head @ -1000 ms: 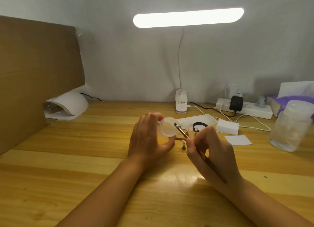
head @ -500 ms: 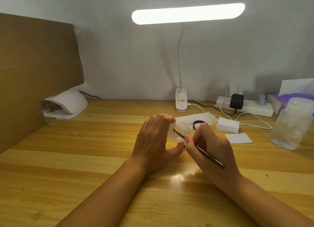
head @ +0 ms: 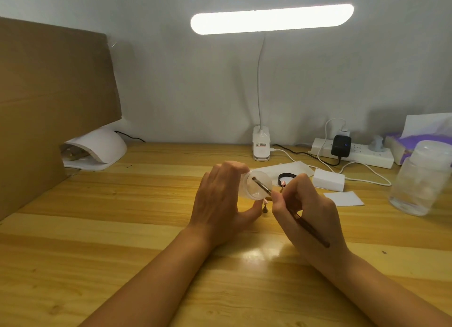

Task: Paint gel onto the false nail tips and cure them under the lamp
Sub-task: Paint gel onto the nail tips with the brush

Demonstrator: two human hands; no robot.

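Left fingers (head: 232,167) round gel jar (head: 254,192); right fingers (head: 296,182) round brush (head: 313,231); wooden desk (head: 122,228), grey wall (head: 171,82)

One wide-angle view, worn on the person's head, faces forward and down over the wooden counter (head: 102,233) to the grey wall (head: 171,94). The left hand (head: 220,204) and right hand (head: 310,216) sit near, mid-frame.

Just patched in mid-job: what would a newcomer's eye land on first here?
The glowing desk lamp at top centre dominates. Below it, in the middle, the left hand holds a small tilted jar while the right hand dips a brush into it. A white curing lamp sits at far left beside the cardboard.
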